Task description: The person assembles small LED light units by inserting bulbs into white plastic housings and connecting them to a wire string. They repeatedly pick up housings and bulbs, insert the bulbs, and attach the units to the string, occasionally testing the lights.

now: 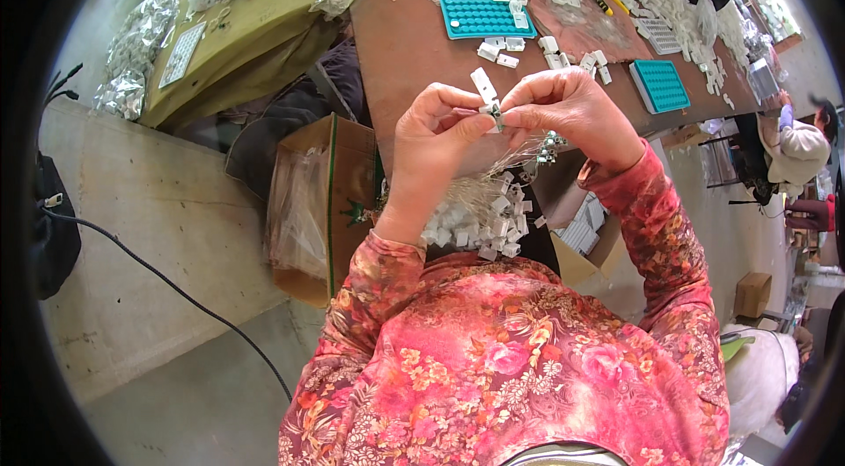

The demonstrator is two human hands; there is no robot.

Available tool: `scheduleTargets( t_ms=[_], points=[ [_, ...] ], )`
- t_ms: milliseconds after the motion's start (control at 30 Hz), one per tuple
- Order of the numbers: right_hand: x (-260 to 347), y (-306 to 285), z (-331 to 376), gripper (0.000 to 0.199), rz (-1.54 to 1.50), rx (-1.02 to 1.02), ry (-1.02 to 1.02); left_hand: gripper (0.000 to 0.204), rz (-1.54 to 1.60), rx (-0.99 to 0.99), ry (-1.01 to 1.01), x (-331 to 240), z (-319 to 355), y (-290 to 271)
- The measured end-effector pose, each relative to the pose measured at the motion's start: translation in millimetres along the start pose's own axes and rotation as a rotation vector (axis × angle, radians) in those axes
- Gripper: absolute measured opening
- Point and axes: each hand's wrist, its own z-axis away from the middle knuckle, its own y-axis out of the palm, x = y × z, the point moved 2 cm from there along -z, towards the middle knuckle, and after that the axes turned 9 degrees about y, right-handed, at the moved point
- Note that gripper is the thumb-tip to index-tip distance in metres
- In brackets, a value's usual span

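Over the near edge of the table, the left hand and right hand are pinching a white piece between narrowed fingertips, while a white heap is crowding the space between the forearms. Farther off, a teal tray is bearing pale pieces; nearer, a left box is holding clear bags.

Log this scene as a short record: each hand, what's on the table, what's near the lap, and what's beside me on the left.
left hand: pinching a white case
right hand: fingertips at the same case
table: two teal trays, loose white pieces
near lap: pile of white pieces
left side: cardboard box, clear plastic inside
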Motion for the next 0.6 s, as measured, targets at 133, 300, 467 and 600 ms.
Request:
scheduleTargets(
  t_ms=[133, 300, 467, 600],
  points=[
    [4.4, -1.4, -2.1, 0.021, 0.042, 0.059, 0.027, 0.018, 0.039, 0.095, -0.05, 0.3, -2.7, -5.3],
    [-2.4, -2.2, -12.1, 0.027, -0.031, 0.098, 0.141, 0.017, 0.183, 0.186, -0.104, 5.6, -2.9, -5.6],
    [-16.7, 11.0, -12.7, 0.023, -0.229, 0.015, 0.07, 0.014, 0.112, 0.014, -0.043, 5.4, 0.4, -5.3],
    [-22.4, 22.7, -2.8, 0.022, -0.213, -0.069, 0.024, 0.012, -0.029, -0.165, 0.076, 1.7, 2.8, -6.6]
  ],
)
